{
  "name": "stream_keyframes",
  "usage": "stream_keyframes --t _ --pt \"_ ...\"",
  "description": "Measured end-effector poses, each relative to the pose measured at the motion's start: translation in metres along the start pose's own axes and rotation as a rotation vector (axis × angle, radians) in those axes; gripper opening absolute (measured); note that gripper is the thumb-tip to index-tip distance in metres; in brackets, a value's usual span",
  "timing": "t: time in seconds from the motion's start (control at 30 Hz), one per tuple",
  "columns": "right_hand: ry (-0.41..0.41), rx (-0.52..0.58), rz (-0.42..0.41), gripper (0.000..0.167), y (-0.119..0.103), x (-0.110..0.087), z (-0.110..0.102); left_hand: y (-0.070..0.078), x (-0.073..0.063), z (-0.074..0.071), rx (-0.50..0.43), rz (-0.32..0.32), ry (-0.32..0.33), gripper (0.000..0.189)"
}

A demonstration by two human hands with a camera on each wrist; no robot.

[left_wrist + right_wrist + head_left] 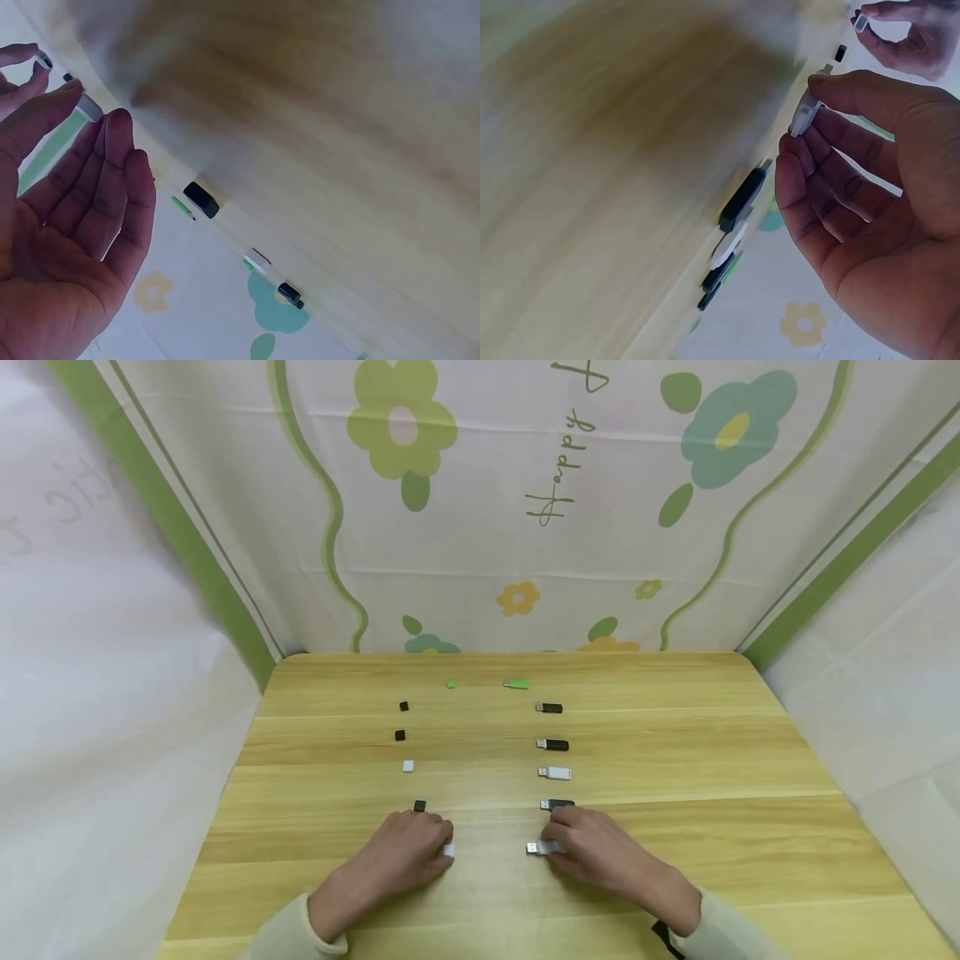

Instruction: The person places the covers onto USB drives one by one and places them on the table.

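Between thumb and fingertips, my left hand [408, 852] pinches a small white cap [449, 850], also visible in the left wrist view as a white cap [89, 107]. Across from it, my right hand [600, 853] pinches a white USB flash drive [538, 847], its metal plug pointing left toward the cap. In the right wrist view the white flash drive [805, 112] sits between thumb and fingertips. A black cap [420, 806] lies just beyond the left hand. Just beyond the right hand is a black flash drive [553, 805], partly covered by it.
Farther up the wooden table [480, 893], a white cap [408, 766], two black caps [400, 735] and a green cap [451, 684] form a left column. On the right lie a white flash drive [557, 773], two black ones [555, 745] and a green one [517, 684]. A patterned curtain [465, 543] hangs behind.
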State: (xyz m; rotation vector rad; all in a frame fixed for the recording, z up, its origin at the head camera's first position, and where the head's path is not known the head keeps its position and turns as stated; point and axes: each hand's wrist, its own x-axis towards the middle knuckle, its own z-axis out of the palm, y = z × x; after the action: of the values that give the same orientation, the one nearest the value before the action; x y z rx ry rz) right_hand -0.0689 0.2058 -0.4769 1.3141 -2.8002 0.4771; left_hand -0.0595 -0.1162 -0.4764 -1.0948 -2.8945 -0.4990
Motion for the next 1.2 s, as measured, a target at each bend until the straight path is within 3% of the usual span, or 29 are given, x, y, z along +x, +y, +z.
stream_keyframes --t 0.2,0.7,1.2 --pt "0.058 0.009 -0.059 0.016 -0.006 0.009 0.003 0.003 0.006 -0.001 0.039 0.006 0.018 0.011" --pt "0.07 0.031 -0.099 0.013 -0.026 0.034 0.008 0.008 0.015 -0.004 0.047 0.047 -0.02 0.014" --pt "0.097 0.035 -0.159 0.014 -0.036 0.043 0.015 0.02 0.019 -0.005 0.055 0.059 -0.033 0.014"
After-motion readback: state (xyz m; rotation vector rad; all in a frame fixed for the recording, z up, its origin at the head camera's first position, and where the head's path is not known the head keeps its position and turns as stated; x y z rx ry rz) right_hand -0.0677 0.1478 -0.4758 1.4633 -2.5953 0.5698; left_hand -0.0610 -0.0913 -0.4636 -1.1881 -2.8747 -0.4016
